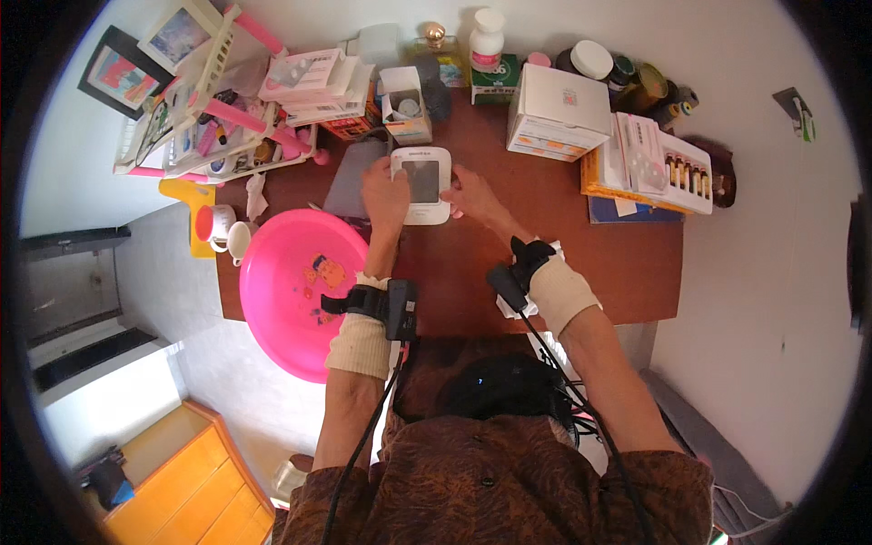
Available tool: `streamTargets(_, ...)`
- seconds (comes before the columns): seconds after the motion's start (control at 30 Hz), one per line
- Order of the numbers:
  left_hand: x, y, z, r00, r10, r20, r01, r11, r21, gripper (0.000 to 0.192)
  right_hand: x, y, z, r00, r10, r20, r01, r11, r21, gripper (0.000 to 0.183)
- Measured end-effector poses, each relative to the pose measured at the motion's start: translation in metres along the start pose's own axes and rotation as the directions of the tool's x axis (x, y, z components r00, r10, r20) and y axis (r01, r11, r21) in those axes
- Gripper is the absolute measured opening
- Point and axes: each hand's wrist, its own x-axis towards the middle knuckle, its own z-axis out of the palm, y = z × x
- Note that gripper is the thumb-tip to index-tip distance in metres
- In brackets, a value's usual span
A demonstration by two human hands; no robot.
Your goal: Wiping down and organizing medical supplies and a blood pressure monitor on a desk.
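A white blood pressure monitor (421,216) with a grey blank-looking screen lies or is held just above the brown table, in front of me. My left hand (385,197) grips its left side, the thumb on the front by the screen. At its right edge are the bent fingers of my right hand (473,196), gripping there; their tips are partly hidden. A grey cuff (351,180) lies on the table behind my left hand, with a dark tube curving at its top.
A large pink basin (286,272) overlaps the table's left edge, close to my left forearm. Two mugs (240,240) stand beside it. Medicine boxes (558,119), bottles and a tray of vials (688,170) line the back and right. A pink-and-white rack (231,119) stands back left. Cables hang from both wrist straps.
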Motion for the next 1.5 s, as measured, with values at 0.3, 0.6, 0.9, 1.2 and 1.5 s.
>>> streamTargets(0.3, -0.071, 0.011, 0.027, 0.992, 0.090, -0.084, -0.104, 0.978, -0.181, 0.039, 0.002, 0.006, -0.004, 0.998, -0.058, -0.015, 0.057, 0.996, -0.062, 0.035)
streamTargets(0.6, -0.106, -0.039, 0.024, 0.997, -0.070, -0.026, 0.058, 0.946, -0.317, 0.037, -0.011, -0.018, 0.008, 0.993, -0.014, -0.119, 0.017, 1.000, 0.019, 0.071)
streamTargets(0.9, -0.143, -0.057, 0.042, 0.989, -0.059, 0.136, 0.120, 0.862, -0.493, 0.053, 0.003, -0.002, -0.016, 0.988, -0.139, 0.072, 0.151, 0.969, -0.194, 0.087)
streamTargets(1.2, -0.138, -0.100, 0.031, 0.941, 0.321, 0.111, -0.215, 0.817, -0.534, 0.034, -0.030, -0.025, -0.010, 0.973, -0.182, 0.144, 0.227, 0.878, -0.421, 0.082)
streamTargets(1.5, -0.153, -0.095, 0.022, 0.761, 0.590, 0.269, -0.512, 0.802, -0.308, 0.044, -0.028, -0.029, -0.018, 0.964, -0.184, 0.191, 0.265, 0.717, -0.644, 0.073)
